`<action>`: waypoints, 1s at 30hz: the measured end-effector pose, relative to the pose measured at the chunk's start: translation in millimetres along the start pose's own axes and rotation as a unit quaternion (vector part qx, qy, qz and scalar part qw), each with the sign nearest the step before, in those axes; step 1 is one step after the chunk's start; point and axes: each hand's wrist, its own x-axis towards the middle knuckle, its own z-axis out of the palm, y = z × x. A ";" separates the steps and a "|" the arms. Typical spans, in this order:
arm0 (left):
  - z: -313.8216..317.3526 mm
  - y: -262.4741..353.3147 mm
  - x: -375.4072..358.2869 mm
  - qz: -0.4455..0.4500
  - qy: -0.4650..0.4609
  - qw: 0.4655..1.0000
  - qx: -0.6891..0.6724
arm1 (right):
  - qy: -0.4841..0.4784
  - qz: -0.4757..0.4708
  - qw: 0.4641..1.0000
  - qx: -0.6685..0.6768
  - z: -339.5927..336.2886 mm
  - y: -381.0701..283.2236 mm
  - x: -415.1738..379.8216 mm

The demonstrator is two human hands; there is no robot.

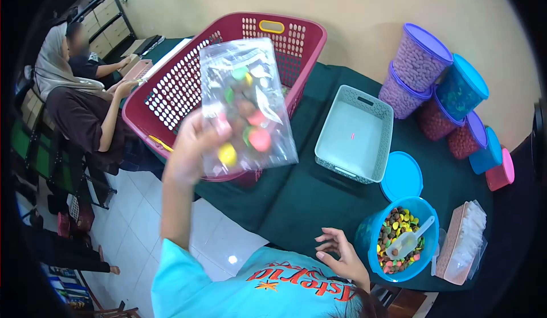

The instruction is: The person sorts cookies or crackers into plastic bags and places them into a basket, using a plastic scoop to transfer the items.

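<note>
My left hand [189, 147] is closed on the lower left edge of a clear plastic bag [270, 99] with several yellow, green, pink and brown candies inside. It holds the bag up in front of a maroon laundry basket [134, 106], partly covering it. My right hand [343, 256] hangs near the table's front edge, fingers apart and holding nothing. Just to its right stands a blue tub [364, 241] full of the same coloured candies. A clear scoop [405, 244] rests on the candies in that tub.
A pale grey-green tray [353, 136] and a blue lid [402, 175] lie mid-table. Lidded tubs [421, 56] are stacked along the wall. Plastic bags [470, 235] fill a pink basket [453, 238] at right. Two people [80, 101] sit at the left.
</note>
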 end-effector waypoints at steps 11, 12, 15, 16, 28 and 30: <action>-93.1 -12.5 -62.8 0.164 0.077 0.982 -0.056 | 0.039 0.032 0.996 -0.074 9.7 9.9 4.9; -100.3 -34.9 -85.7 0.164 0.057 0.980 -0.097 | 0.033 0.040 0.995 -0.083 11.1 9.5 6.8; -65.0 -82.5 -87.2 0.184 -0.300 0.912 -0.211 | 0.027 0.039 0.988 -0.148 17.8 8.3 11.8; -47.4 -100.7 -87.4 0.128 -0.358 0.889 -0.256 | 0.014 0.034 0.981 -0.189 19.6 7.9 13.0; 78.8 -166.9 -82.9 -0.313 -0.533 0.762 -0.193 | 0.113 -0.009 0.986 -0.125 34.6 5.7 -12.7; 80.8 -176.9 -81.0 -0.354 -0.515 0.750 -0.217 | 0.105 0.003 0.990 -0.099 34.3 7.9 -22.5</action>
